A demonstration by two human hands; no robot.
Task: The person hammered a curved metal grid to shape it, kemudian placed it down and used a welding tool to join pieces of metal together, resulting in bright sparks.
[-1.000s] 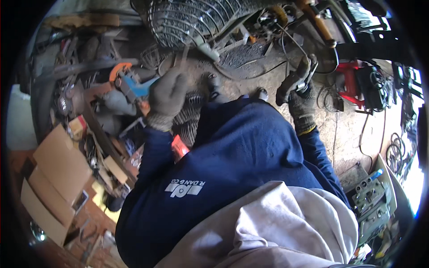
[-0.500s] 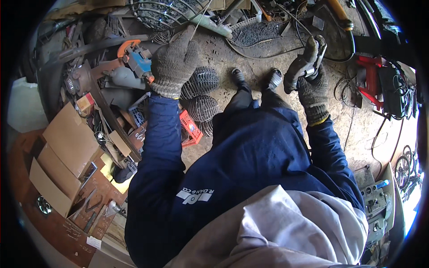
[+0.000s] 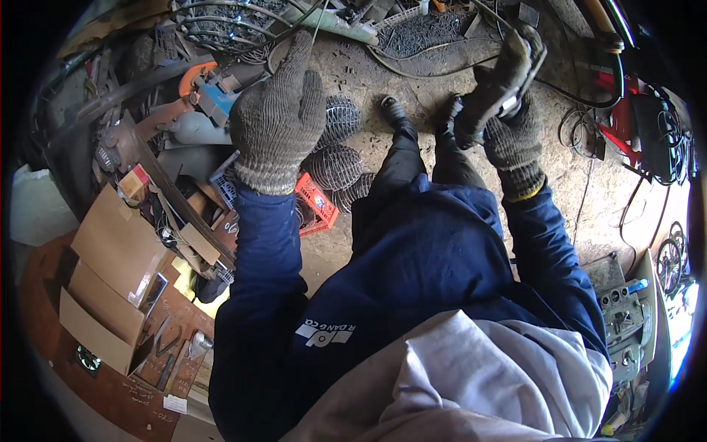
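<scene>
My left hand [image 3: 276, 121], in a grey knit work glove, is raised with the index finger stretched forward and the thumb apart. A thin rod [image 3: 319, 18] runs down close to that fingertip; whether they touch cannot be told. My right hand [image 3: 513, 110], gloved likewise, is closed, with its dark fingers bent over something. Only a small shiny metal piece [image 3: 508, 104] shows there; the rest is hidden. Round wire coils [image 3: 335, 166] lie on the floor beyond my left wrist, beside a red plastic crate [image 3: 317, 206].
A blue and orange tool [image 3: 215, 99] lies to the left. An open cardboard box [image 3: 118, 247] stands on a brown table [image 3: 55, 283]. A long hose [image 3: 434, 74] crosses the floor. At the right are a red and black machine [image 3: 618, 136] with cables and a grey machine [image 3: 626, 324].
My left hand has shifted slightly left and turned, its index finger now stretched farther out. My right hand has tilted, and its fingers have moved slightly. The whole view has shifted a little.
</scene>
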